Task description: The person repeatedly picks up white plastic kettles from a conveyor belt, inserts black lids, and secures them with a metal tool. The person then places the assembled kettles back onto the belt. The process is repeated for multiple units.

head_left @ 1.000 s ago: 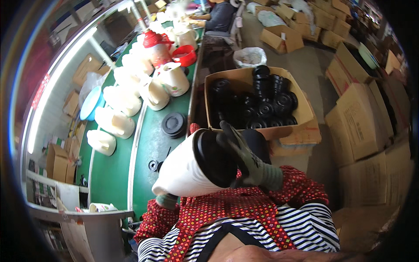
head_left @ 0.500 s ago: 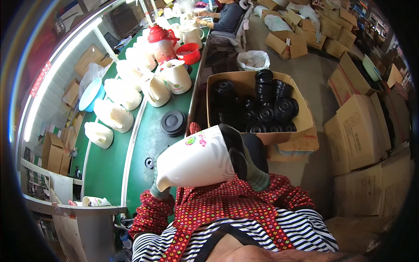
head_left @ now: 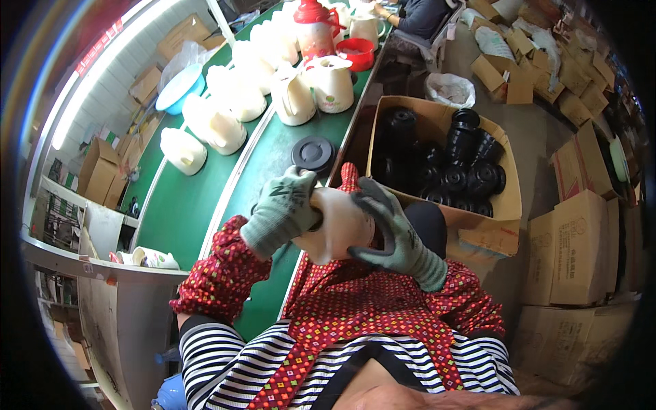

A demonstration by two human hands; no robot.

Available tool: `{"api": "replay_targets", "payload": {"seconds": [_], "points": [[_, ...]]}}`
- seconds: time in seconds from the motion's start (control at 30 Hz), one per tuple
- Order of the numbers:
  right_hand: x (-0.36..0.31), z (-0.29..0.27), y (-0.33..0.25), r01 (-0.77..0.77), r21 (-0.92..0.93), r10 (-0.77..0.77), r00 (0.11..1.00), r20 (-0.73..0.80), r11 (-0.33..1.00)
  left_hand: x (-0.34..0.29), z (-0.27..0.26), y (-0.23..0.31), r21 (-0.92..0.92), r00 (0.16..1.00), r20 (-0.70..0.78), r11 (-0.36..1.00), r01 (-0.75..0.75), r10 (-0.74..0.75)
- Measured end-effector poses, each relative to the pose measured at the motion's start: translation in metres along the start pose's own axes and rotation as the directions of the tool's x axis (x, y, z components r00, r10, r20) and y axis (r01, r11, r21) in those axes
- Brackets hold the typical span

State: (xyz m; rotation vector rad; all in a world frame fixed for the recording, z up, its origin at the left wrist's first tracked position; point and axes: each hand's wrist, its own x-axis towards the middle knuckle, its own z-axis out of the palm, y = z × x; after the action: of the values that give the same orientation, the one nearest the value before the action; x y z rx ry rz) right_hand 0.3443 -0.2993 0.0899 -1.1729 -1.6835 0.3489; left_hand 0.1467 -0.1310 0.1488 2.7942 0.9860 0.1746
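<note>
A white jug [head_left: 335,222] is held between my two gloved hands, in front of my red patterned apron. My left hand [head_left: 283,208] is closed at its left side, fingers curled over what looks like the handle. Against the right side lies my right hand [head_left: 393,232], thumb and fingers bent round the body. The jug is slightly blurred, and the gloves cover part of it. Just beyond my left hand, a stack of black round lids [head_left: 312,152] lies on the green bench [head_left: 273,147].
Several white jugs [head_left: 294,96] stand along the bench, near a red thermos jug [head_left: 316,34] and a red bowl [head_left: 357,51]. To the right is a cardboard box [head_left: 509,198] of black parts. A co-worker [head_left: 417,17] sits at the far end. Cartons [head_left: 574,253] line the right.
The jug has turned from lying sideways, spout left and black base right, to end-on between my hands. My left hand has come up to its upper left side. The view has shifted.
</note>
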Motion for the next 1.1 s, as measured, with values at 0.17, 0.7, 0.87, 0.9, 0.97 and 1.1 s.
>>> {"api": "replay_targets", "payload": {"seconds": [0.17, 0.7, 0.87, 0.9, 0.97, 1.1], "points": [[0.008, -0.001, -0.002, 0.011, -0.205, 0.031, 0.98, 0.199, 0.979, -0.012, -0.019, -0.003, -0.366, 0.992, -0.076, 0.922, -0.124, 0.103], [0.012, 0.003, -0.019, -0.006, -0.426, 0.146, 0.944, 0.295, 0.905, -0.014, 0.014, -0.008, -0.283, 0.814, -0.057, 0.773, -0.568, 0.578], [0.009, 0.005, -0.014, -0.014, -0.394, 0.131, 0.953, 0.272, 0.919, -0.01, 0.018, -0.005, -0.277, 0.792, -0.104, 0.747, -0.605, 0.602], [0.013, 0.002, -0.013, -0.03, -0.356, 0.133, 0.954, 0.269, 0.934, -0.008, 0.019, -0.007, -0.31, 0.81, -0.122, 0.754, -0.58, 0.573], [0.017, -0.007, -0.013, -0.058, -0.276, 0.134, 0.955, 0.265, 0.959, -0.006, 0.024, -0.011, -0.374, 0.846, -0.154, 0.762, -0.528, 0.51], [-0.005, -0.017, 0.014, -0.337, -0.081, 0.336, 0.941, -0.024, 0.938, -0.007, 0.025, -0.013, -0.415, 0.861, -0.32, 0.758, -0.503, 0.396]]}}
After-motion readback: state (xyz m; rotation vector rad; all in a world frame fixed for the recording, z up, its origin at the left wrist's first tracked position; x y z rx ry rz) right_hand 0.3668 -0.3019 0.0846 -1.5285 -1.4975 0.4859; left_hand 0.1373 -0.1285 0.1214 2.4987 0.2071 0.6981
